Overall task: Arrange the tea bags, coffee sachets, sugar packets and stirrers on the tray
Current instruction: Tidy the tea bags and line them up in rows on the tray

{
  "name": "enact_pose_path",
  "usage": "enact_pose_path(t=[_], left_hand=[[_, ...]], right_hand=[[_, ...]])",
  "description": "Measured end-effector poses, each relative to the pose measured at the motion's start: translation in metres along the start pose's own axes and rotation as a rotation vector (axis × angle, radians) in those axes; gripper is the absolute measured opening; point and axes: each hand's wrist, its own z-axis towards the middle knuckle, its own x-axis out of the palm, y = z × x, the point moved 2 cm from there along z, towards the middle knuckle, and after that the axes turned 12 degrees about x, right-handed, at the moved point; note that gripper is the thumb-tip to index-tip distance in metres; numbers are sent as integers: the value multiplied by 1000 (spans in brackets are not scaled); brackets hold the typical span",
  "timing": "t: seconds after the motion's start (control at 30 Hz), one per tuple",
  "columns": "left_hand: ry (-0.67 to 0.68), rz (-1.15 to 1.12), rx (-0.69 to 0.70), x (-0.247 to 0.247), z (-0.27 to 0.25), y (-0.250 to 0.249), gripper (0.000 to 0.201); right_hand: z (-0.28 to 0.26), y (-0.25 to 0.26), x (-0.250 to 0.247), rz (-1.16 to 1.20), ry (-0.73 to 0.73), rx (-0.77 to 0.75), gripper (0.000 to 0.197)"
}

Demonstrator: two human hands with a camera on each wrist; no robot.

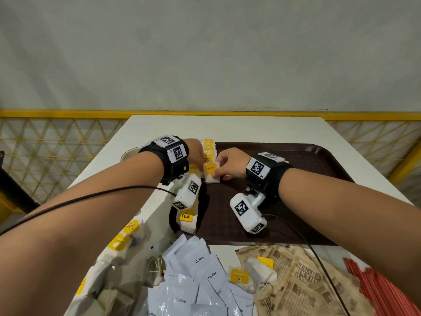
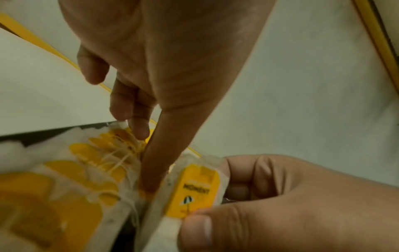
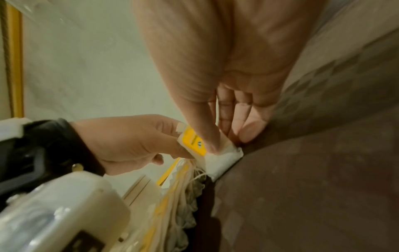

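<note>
On the dark brown tray [image 1: 296,179], a row of white tea bags [image 1: 208,151] with yellow tags stands along the left rim. My right hand [image 1: 219,169] pinches one tea bag [image 1: 211,173] between thumb and fingers and holds it upright at the near end of that row. The right wrist view shows the thumb [image 3: 207,136] on the bag [image 3: 222,158], whose lower edge touches the tray. My left hand [image 1: 198,156] is at the row, one straight finger [image 2: 151,170] pressed down between the standing bags [image 2: 90,170] and the held bag [image 2: 194,192]; its other fingers hang loose.
One "TEA" bag [image 1: 186,222] leans on the tray's near left corner. In front of the tray lie white coffee sachets [image 1: 198,270], brown sugar packets [image 1: 303,277], red stirrers [image 1: 376,288] and loose tea bags [image 1: 123,242]. A paper cup [image 1: 129,153] stands left of the tray.
</note>
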Motion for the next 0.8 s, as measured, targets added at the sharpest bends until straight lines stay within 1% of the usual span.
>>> enact_pose_path(t=[0.13, 0.33, 0.47, 0.57, 0.67, 0.8], left_hand=[[36, 66, -15, 0, -3, -3, 35], [47, 29, 3, -4, -5, -6, 37], [-24, -8, 19, -14, -6, -6, 37], [-86, -29, 19, -18, -2, -3, 33], [-117, -44, 23, -15, 6, -1, 30], [-159, -88, 1, -7, 12, 6, 23]], right_hand=[[0, -1, 2, -11, -9, -25, 25], [0, -3, 2, -6, -8, -22, 21], [-1, -7, 0, 21, 8, 2, 26], [-3, -8, 1, 83, 40, 37, 21], [-3, -5, 3, 179, 65, 81, 20], [-2, 2, 3, 215, 35, 90, 25]])
